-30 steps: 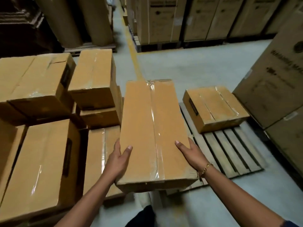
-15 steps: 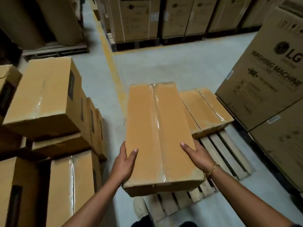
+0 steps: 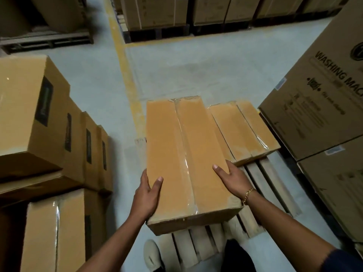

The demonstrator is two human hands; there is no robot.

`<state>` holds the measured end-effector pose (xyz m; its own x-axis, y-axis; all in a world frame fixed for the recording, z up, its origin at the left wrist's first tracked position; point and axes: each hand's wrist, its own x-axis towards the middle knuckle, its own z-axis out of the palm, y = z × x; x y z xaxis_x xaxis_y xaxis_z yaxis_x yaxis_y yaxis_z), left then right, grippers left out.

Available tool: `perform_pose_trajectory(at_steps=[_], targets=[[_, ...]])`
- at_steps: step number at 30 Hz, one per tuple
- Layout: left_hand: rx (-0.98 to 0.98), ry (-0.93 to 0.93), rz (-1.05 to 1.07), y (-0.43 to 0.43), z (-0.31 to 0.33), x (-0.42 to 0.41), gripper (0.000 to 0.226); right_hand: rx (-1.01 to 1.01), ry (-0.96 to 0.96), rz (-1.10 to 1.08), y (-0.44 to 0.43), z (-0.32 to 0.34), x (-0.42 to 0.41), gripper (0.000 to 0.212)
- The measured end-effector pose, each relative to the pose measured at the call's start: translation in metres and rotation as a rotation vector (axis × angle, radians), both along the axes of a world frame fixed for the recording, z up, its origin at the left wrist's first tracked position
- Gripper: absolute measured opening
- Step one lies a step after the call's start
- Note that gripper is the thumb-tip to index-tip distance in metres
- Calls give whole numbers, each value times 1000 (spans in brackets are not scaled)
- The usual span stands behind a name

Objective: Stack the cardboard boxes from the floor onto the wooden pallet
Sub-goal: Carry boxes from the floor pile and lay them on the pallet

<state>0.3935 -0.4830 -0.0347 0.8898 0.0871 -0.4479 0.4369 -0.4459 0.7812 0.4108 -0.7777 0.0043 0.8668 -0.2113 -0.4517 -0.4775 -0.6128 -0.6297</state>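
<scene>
Both hands hold one long cardboard box (image 3: 172,150) by its near end. The left hand (image 3: 146,195) grips the left edge, with the thumb lying on the top face and the other fingers wrapped down the side, where they are hidden. The right hand (image 3: 233,179) grips the right edge in the same way, thumb on top, and a gold bracelet (image 3: 247,195) is on its wrist.

The box lies flat and points away from the person. A strip of clear tape (image 3: 186,163) runs along the seam in the middle of its top. It is over the wooden pallet (image 3: 265,183), whose slats show under its near end and at its right. Whether its bottom touches the slats, I cannot tell.

A second box (image 3: 241,130) of the same kind lies on the far right part of the pallet, just beside the held one and almost parallel to it.

On the left, more cardboard boxes (image 3: 25,114) are piled on the grey floor (image 3: 196,65), several with a dark label on the side. On the right, close to the pallet, stand large cartons (image 3: 318,99) printed with "WASHING". A yellow line (image 3: 125,75) on the floor runs away from the pallet. A light shoe (image 3: 153,256) shows at the bottom edge, beside the near slats.
</scene>
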Motion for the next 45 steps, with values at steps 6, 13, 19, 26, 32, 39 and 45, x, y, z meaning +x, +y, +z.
perform_pose_trajectory(at_steps=[6, 13, 19, 26, 32, 39, 45], targets=[[38, 46, 71, -54, -48, 30, 72, -25, 29, 111, -50, -54, 59, 61], [34, 84, 164, -119, -131, 69, 72, -131, 46, 236, -111, -156, 123, 100], [31, 66, 183, -147, -234, 103, 73, -184, 9, 256, -137, -262, 161, 104], [55, 35, 162, -158, -343, 141, 83, -147, -13, 252, -149, -374, 197, 90], [44, 5, 151, -164, -404, 169, 97, -107, 3, 282, -162, -428, 233, 64], [31, -59, 180, -172, -447, 192, 76, -207, -54, 385, -170, -467, 269, 57], [81, -77, 156, -178, -470, 210, 78, -302, -78, 444, -182, -484, 290, 58]])
